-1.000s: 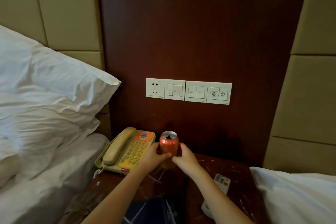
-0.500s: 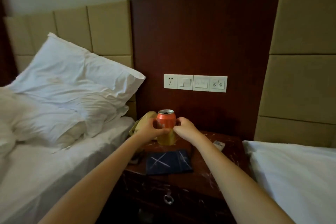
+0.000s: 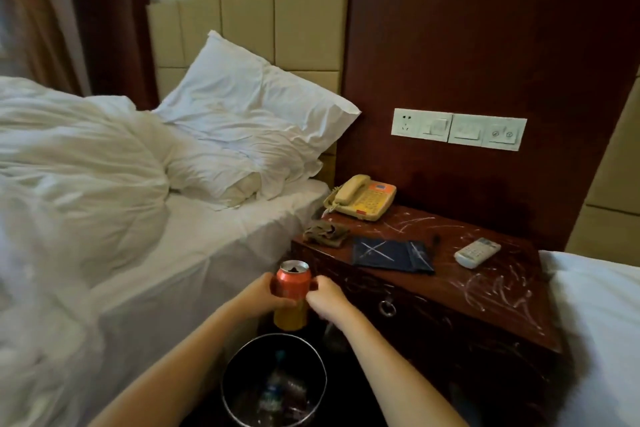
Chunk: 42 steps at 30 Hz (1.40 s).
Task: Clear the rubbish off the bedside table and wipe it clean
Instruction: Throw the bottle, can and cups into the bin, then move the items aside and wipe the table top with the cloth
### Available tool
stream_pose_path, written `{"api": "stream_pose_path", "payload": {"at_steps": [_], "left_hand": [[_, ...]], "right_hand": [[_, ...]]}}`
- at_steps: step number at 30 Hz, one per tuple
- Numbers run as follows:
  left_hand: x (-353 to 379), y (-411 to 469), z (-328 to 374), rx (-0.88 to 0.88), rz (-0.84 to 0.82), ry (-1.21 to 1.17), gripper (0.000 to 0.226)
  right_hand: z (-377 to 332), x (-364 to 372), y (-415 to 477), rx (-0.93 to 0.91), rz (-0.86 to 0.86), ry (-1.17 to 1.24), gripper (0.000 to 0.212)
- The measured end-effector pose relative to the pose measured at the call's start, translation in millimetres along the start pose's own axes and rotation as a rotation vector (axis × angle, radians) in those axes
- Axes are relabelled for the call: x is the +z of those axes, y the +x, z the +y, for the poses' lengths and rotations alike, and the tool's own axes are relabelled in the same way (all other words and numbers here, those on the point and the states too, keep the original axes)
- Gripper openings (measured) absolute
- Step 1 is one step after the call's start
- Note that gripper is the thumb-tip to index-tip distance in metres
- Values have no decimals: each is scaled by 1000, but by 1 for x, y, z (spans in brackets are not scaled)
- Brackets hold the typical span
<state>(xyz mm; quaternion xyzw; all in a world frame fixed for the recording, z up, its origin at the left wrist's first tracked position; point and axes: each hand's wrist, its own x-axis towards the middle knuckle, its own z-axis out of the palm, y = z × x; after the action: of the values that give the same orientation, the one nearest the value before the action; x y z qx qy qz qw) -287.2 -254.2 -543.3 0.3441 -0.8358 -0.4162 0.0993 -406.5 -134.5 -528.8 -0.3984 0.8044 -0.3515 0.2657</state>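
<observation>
both hands hold an opened can (image 3: 292, 284), orange on top and yellow lower down, upright in the air, off the tabletop (image 3: 450, 279) and just in front of the bedside table's left front corner. the left hand (image 3: 261, 295) has its grip clamped round the can's left side, thumb across the front, and the right hand (image 3: 327, 298) has its grip clamped on the right side, fingers curled against the metal. directly under the can stands a round dark bin (image 3: 224, 385) on the floor, its mouth open upward, with what looks like clear plastic bottles inside, though that part is blurred. the dark red tabletop is streaked with white scribble marks. at its back left corner sits a beige telephone (image 3: 362, 198) with the handset on its cradle. in front of that, near the left edge, lies a crumpled olive-brown wad (image 3: 325, 234), and just beside it a flat dark blue cloth (image 3: 391, 255) marked with a white cross. a white remote (image 3: 477, 252) lies further right, well apart from the cloth. a ring pull (image 3: 387, 308) hangs on the drawer front. a white switch panel (image 3: 459, 128) is on the wooden wall above. a rumpled white pillow (image 3: 256, 121) lies on the bed (image 3: 207, 243) to the left.
</observation>
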Motion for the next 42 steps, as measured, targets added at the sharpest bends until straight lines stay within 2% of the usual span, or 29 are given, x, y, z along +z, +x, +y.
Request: {"api": "stream_pose_path", "payload": {"at_steps": [2, 5, 6, 8, 9, 12, 14, 17, 22, 25, 32, 36, 40, 42], "left_hand": [[1, -6, -11, -10, -12, -13, 64], [-8, -4, -12, 6, -49, 27, 73], [-12, -1, -10, -10, -79, 48, 69], [-23, 2, -3, -63, -153, 137, 44], [-30, 3, 0, -120, -186, 199, 40], [-51, 6, -3, -257, -164, 298, 63], [-61, 10, -9, -268, -111, 275, 64], [-62, 15, -5, -218, -39, 222, 56], [-41, 31, 36, -32, 79, 178, 38], [-22, 41, 60, 54, 86, 137, 22], [15, 74, 99, 195, 78, 240, 29], [27, 107, 110, 189, 81, 342, 20], [32, 139, 114, 160, 168, 434, 45], [36, 154, 114, 143, 246, 421, 48]], "right_hand": [[2, 14, 3, -1, -37, -21, 23], [-3, 19, 8, 2, -46, -59, 16], [-5, 18, 10, 9, -46, -69, 16], [-11, 15, 11, 36, -62, -98, 13], [-12, 15, 11, 56, -82, -124, 11], [-9, 12, 13, 70, -87, -181, 17], [-4, 9, 16, 39, -43, -184, 15], [-1, 1, 15, -6, 38, -143, 29], [-5, -27, 15, -81, 164, -119, 29], [-1, -52, 16, -83, 228, -147, 27], [28, -108, 21, -44, 295, -235, 23], [45, -127, 32, -45, 317, -306, 24], [50, -139, 50, -53, 294, -364, 25], [48, -142, 62, -71, 299, -380, 25]]}}
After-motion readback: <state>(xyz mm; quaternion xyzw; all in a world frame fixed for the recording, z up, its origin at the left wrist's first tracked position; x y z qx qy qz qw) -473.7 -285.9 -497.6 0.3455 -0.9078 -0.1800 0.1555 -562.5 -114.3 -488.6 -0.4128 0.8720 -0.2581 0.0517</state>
